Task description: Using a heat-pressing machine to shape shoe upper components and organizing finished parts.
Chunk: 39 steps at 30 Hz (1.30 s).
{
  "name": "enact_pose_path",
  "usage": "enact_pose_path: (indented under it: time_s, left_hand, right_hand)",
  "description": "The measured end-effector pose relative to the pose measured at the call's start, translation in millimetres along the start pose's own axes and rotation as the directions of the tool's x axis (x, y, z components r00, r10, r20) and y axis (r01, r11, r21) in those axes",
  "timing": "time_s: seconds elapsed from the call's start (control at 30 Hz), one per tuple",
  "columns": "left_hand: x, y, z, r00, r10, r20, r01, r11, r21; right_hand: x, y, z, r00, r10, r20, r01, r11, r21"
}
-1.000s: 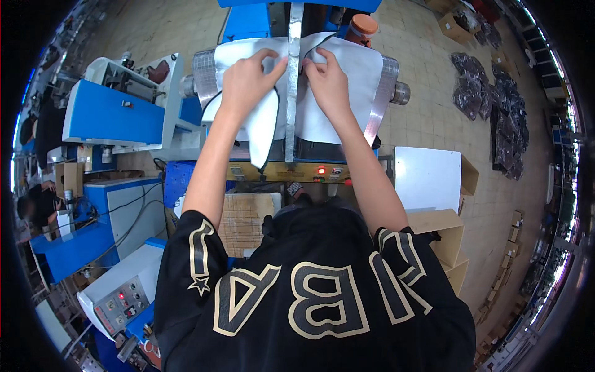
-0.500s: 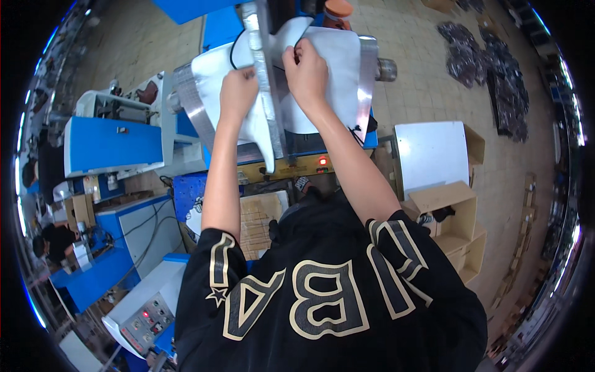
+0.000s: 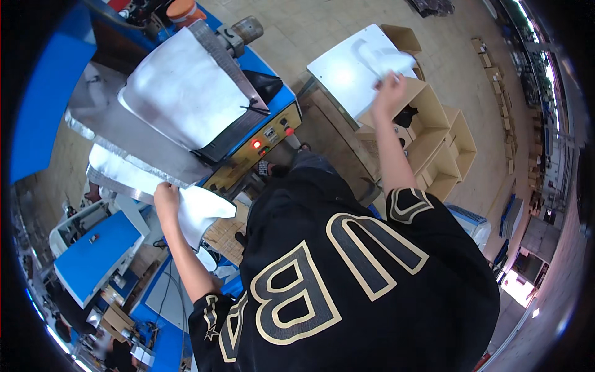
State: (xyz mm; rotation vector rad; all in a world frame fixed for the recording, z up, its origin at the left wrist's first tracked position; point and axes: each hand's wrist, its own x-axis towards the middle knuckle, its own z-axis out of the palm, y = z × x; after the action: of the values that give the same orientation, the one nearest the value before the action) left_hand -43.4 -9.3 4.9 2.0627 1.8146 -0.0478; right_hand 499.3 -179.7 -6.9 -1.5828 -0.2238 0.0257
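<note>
Swung off the machine with the right hand, apparently pinching a blurred white piece over the white tabletop; gripping a dark-edged white panel in the left hand; beside cardboard boxes, one with something black inside.

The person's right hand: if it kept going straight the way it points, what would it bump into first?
Beyond the blurred white flat piece it holds, the right hand would probably meet the white rectangular board; depth is unclear, so it might pass above.
</note>
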Motion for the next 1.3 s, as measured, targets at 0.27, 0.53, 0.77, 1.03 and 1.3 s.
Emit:
enact_pose_path:
  time_s: [0.27,0.53,0.77,1.03,1.3]
  left_hand:
    - [-6.1,10.7,4.1,0.988,-0.031,-0.151,0.019,0.996,-0.082]
    - [-10.2,6.8,2.7,0.968,0.109,-0.224,-0.151,0.972,-0.18]
    - [-4.2,12.6,46.1,0.947,0.019,-0.32,-0.015,1.0,0.016]
    - [-13.5,52.1,42.7,0.932,0.003,-0.362,0.019,0.998,0.058]
    - [-30.9,43.8,73.0,0.926,-0.15,-0.347,0.113,0.986,-0.124]
  right_hand:
    - [126.2,134.2,-271.3,0.829,0.452,-0.328,-0.382,0.888,0.257]
    - [113.7,109.9,-235.8,0.554,0.734,-0.394,-0.509,0.673,0.538]
    - [-58.4,56.5,-34.7,0.719,0.457,0.523,-0.4,0.888,-0.227]
    - [-233.8,-45.4,135.2,-0.262,0.309,0.914,0.646,0.76,-0.071]
    - [-298.2,9.2,134.7,-0.304,0.344,0.888,0.513,0.845,-0.152]
